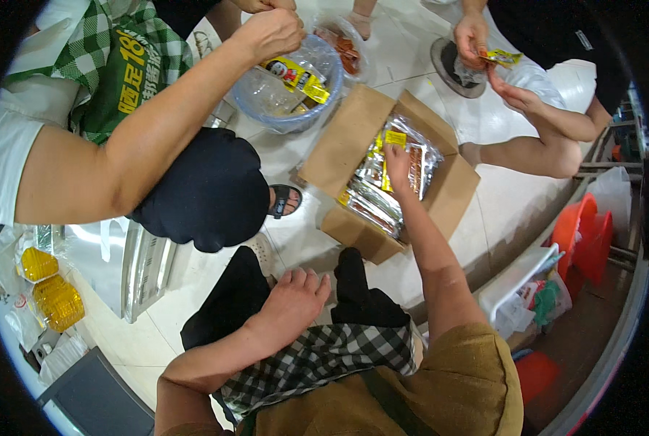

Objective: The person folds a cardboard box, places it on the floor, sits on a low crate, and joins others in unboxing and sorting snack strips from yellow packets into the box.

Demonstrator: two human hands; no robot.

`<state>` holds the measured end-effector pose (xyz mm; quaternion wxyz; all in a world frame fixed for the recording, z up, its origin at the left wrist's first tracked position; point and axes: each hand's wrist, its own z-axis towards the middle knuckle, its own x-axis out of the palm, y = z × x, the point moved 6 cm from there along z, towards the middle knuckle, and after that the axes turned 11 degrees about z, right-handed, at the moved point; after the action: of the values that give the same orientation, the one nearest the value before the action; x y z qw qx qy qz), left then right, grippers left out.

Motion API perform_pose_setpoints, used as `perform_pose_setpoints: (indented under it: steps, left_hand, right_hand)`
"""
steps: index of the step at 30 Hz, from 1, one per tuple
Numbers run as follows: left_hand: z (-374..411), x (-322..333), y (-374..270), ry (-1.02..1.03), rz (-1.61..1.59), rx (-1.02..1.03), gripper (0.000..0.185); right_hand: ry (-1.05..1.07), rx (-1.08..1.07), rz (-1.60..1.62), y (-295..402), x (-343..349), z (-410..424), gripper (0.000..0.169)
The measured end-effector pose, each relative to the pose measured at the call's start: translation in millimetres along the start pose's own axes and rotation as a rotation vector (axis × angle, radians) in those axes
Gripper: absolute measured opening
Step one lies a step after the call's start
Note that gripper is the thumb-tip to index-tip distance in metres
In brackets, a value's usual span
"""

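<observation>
My right hand reaches down into an open cardboard box on the floor. Its fingertips are at a yellow-and-silver foil packet; I cannot tell whether they grip it. Around that hand lie several silver packets with yellow ends, and some show reddish-brown contents through clear film. My left hand hovers or rests above my lap, holding nothing, fingers slightly apart. Below it is my black-and-white checked apron.
A plastic-lined tub with yellow packets stands beyond the box, beside a bag of reddish-brown food. One co-worker's hand is over the tub; another's hands hold a yellow packet. Red basins line the right; oil bottles stand left.
</observation>
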<state>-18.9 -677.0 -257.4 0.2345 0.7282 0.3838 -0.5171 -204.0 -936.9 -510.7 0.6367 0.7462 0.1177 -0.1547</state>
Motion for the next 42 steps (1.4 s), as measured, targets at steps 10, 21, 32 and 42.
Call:
perform_pose_setpoints:
  steps: [10,21,32,42]
  left_hand:
    - [30,-7,-31,-0.092,-0.087,0.06,0.042]
    - [56,-42,-34,-0.339,-0.221,-0.008,0.019]
    - [54,-18,-2,-0.177,-0.235,-0.169,0.02]
    - [59,-9,0,-0.144,-0.215,-0.192,0.022]
  right_hand:
    - [-0.011,0.066,0.249,7,-66,-103,0.028]
    - [0.063,-0.036,0.894,293,-49,-133,0.025]
    - [0.155,0.099,0.83,249,-8,-152,0.027]
    - [0.264,0.168,0.788,235,13,-152,0.024]
